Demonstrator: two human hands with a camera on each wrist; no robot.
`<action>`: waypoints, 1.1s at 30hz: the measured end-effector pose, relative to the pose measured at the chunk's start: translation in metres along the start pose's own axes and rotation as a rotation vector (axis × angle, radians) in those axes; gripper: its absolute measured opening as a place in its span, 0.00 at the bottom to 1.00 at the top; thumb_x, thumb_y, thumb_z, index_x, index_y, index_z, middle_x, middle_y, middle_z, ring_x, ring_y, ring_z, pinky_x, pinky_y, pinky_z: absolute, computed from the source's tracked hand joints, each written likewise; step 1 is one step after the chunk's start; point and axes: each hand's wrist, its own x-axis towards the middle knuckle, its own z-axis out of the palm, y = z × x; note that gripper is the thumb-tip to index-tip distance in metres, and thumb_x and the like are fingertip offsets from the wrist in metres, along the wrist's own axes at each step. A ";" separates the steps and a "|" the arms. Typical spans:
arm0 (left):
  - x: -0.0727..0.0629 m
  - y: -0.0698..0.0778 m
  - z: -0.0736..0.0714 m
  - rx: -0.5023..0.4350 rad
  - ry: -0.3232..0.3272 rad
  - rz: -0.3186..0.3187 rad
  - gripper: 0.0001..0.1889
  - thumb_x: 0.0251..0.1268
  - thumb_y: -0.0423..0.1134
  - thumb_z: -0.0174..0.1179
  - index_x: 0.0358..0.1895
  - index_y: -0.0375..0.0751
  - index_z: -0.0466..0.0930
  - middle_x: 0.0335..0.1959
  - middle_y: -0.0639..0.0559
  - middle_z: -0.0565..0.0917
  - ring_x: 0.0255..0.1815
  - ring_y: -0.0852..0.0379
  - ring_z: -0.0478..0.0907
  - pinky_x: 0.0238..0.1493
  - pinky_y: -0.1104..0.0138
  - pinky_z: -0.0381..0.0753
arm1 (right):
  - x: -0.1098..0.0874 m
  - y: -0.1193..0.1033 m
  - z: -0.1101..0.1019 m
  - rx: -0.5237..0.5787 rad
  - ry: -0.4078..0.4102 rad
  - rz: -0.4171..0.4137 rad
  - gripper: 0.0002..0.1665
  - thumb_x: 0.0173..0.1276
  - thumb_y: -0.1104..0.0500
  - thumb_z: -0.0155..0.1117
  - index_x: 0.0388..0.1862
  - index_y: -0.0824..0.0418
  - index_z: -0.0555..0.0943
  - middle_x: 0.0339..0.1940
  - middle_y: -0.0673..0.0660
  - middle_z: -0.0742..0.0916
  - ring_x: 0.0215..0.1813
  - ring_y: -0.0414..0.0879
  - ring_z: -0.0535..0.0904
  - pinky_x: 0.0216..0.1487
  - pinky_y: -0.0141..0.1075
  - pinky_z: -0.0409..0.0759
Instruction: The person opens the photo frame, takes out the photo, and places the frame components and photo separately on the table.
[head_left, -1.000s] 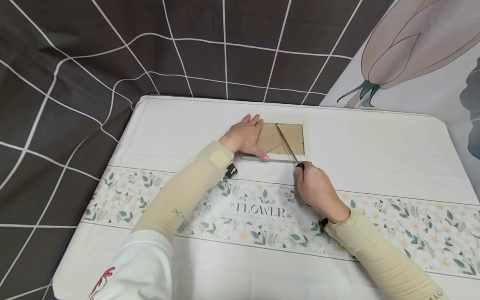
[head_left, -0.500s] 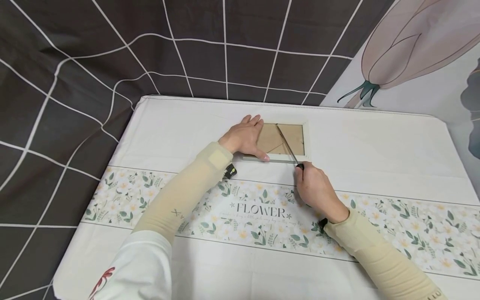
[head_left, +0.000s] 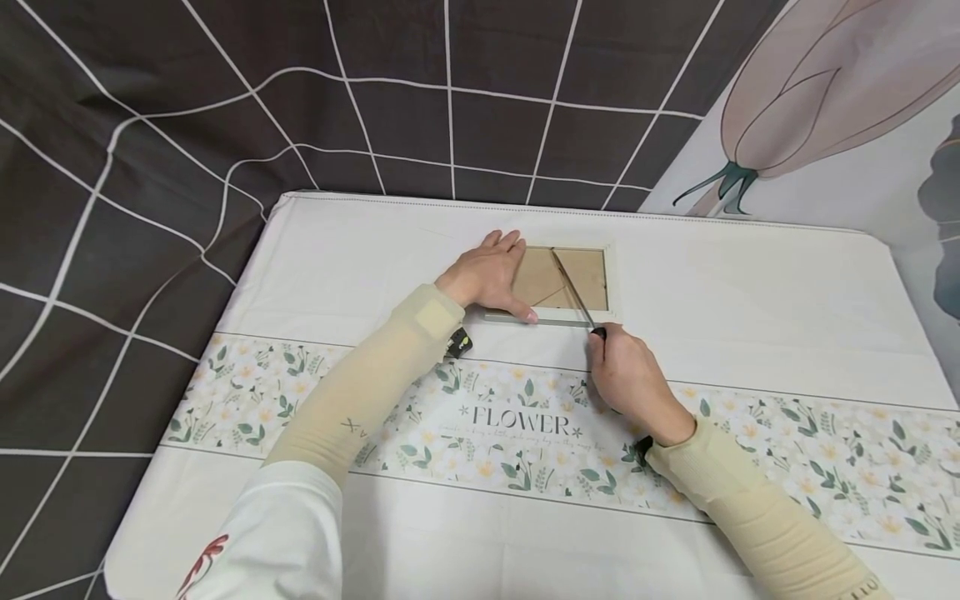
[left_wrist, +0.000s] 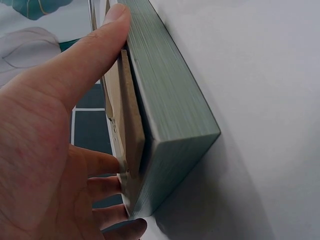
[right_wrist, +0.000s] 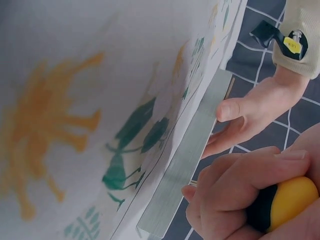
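A picture frame [head_left: 613,283] lies on the table with its brown backing board [head_left: 591,271] facing up. In the left wrist view one end of the backing board [left_wrist: 129,115] stands up out of the grey-green frame [left_wrist: 172,90]. My left hand [head_left: 486,273] rests spread over the frame's left end, thumb on the near rim and fingers toward the far side. My right hand [head_left: 632,371] grips a screwdriver [head_left: 576,292] by its yellow and black handle [right_wrist: 292,200]. Its shaft slants across the board, and its tip is at the far inner edge of the frame.
The table carries a white cloth [head_left: 750,300] with a floral band [head_left: 450,450] reading FLOWER. A dark gridded curtain [head_left: 405,108] hangs behind and to the left. A light cloth with a large flower print [head_left: 795,92] hangs at the back right.
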 end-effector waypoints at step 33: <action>-0.002 0.001 -0.002 -0.011 -0.005 0.000 0.69 0.47 0.75 0.66 0.81 0.33 0.42 0.83 0.41 0.41 0.82 0.39 0.37 0.80 0.57 0.44 | 0.001 -0.004 -0.002 0.013 0.002 -0.005 0.25 0.83 0.59 0.39 0.63 0.80 0.69 0.30 0.63 0.80 0.27 0.51 0.77 0.23 0.39 0.75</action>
